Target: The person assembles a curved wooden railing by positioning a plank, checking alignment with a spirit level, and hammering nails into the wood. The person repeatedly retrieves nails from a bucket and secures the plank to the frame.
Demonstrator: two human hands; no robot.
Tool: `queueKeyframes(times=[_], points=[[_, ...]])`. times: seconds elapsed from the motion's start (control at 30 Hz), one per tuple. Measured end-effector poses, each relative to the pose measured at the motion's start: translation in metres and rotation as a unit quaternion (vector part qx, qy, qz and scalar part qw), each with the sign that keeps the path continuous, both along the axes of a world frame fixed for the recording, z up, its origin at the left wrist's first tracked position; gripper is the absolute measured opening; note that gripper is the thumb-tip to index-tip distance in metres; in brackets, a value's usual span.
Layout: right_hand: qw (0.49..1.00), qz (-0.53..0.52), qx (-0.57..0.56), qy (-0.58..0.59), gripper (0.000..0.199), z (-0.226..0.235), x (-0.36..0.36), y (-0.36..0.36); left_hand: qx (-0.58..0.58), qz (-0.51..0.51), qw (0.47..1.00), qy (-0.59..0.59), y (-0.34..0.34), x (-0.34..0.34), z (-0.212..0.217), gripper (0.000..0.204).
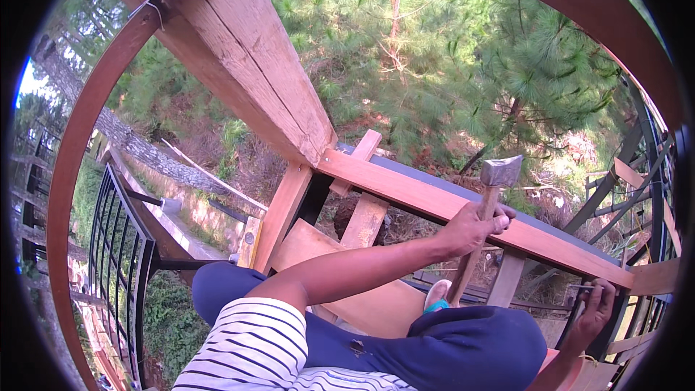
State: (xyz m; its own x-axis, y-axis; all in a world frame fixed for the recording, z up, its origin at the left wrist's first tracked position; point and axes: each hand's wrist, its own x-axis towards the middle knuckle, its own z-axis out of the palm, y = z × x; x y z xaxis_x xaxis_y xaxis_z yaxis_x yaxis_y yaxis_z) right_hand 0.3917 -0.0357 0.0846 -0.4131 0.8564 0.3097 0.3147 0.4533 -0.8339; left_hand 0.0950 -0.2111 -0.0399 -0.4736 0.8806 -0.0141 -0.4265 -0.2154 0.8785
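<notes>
Outdoors, from left to right: a black grille point(132, 206) stands off to the side. Next, a thick post point(246, 51) reaches in from the top of view to meet the rail point(405, 192), a long timber slanting toward the lower right. A striped sleeve point(246, 340) leads to the left arm, which crosses over a wide board point(394, 302). Right of centre, the left hand point(470, 232) is wrapped around the hammer point(501, 172), just below its head; the handle's far end points toward a sandalled foot point(437, 294). Such a high grip probably keeps the heavy head steady. Far right, near the rail's lower end, the right hand point(598, 303) has bent fingers at a thin rod point(580, 287), perhaps steadying it; whether they grip it, I cannot tell.
</notes>
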Motion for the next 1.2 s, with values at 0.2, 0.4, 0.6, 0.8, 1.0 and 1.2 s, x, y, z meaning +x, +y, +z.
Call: queueKeyframes(times=[0.2, 0.4, 0.6, 0.8, 1.0, 1.2], points=[[0.777, 0.402, -0.475, 0.092, 0.018, -0.075, -0.232, -0.091, -0.060, 0.013, 0.998, 0.029, -0.080, -0.034, 0.042, 0.022], [0.722, 0.480, -0.496, -0.048, 0.037, -0.131, -0.314, -0.195, -0.090, 0.264, 0.956, -0.087, -0.172, -0.046, -0.014, 0.019], [0.603, 0.648, -0.374, -0.277, 0.081, -0.193, -0.306, -0.253, -0.057, 0.506, 0.824, -0.247, -0.222, -0.035, -0.093, 0.026], [0.617, 0.679, -0.261, -0.301, 0.081, -0.247, -0.315, -0.260, -0.036, 0.509, 0.821, -0.255, -0.241, -0.031, -0.126, 0.046], [0.718, 0.580, -0.238, -0.304, 0.053, -0.249, -0.319, -0.234, -0.028, 0.513, 0.814, -0.271, -0.265, -0.054, -0.197, 0.022], [0.752, 0.554, -0.092, -0.345, 0.051, -0.230, -0.317, -0.208, -0.225, 0.532, 0.782, -0.233, -0.323, -0.131, -0.245, 0.026]])
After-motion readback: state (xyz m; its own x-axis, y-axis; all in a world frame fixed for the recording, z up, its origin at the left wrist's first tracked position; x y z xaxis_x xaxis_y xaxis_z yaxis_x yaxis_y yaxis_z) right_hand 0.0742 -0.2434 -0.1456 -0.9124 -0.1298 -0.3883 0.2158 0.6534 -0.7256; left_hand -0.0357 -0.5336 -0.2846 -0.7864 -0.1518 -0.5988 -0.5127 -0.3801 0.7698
